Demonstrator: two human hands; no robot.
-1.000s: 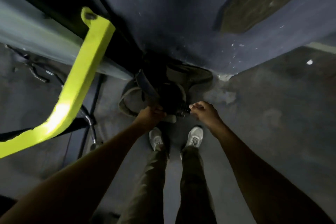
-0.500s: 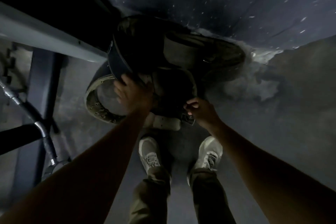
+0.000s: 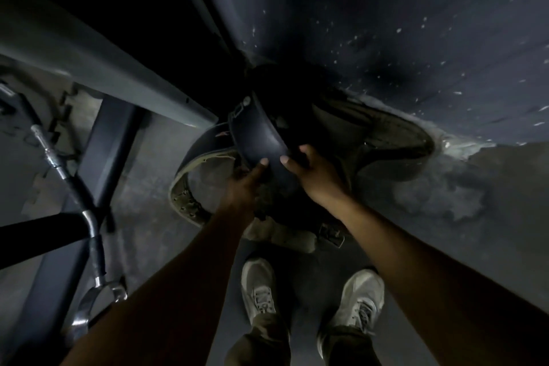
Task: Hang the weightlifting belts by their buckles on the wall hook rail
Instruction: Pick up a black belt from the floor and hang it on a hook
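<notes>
A pile of weightlifting belts lies on the floor against the dark wall. A black belt (image 3: 258, 134) stands curved above the pile, its metal buckle (image 3: 239, 108) at the top end. My left hand (image 3: 248, 184) grips its lower edge from the left, thumb on the face. My right hand (image 3: 312, 171) grips the same belt from the right. An olive belt (image 3: 185, 199) with eyelets curls on the floor to the left. Another olive belt (image 3: 395, 140) lies at the right, and a buckle (image 3: 331, 235) shows under my right forearm. No hook rail is in view.
A grey machine beam (image 3: 104, 68) slants across the upper left, with a dark upright (image 3: 98, 157) below it. A cable handle with chrome fittings (image 3: 89, 235) hangs at the left. My two white shoes (image 3: 258, 291) stand just before the pile. The concrete floor (image 3: 460, 217) extends right.
The view has dropped closer to the pile. My right hand left the buckle near the floor and joined my left hand on the black belt, which now stands raised above the pile.
</notes>
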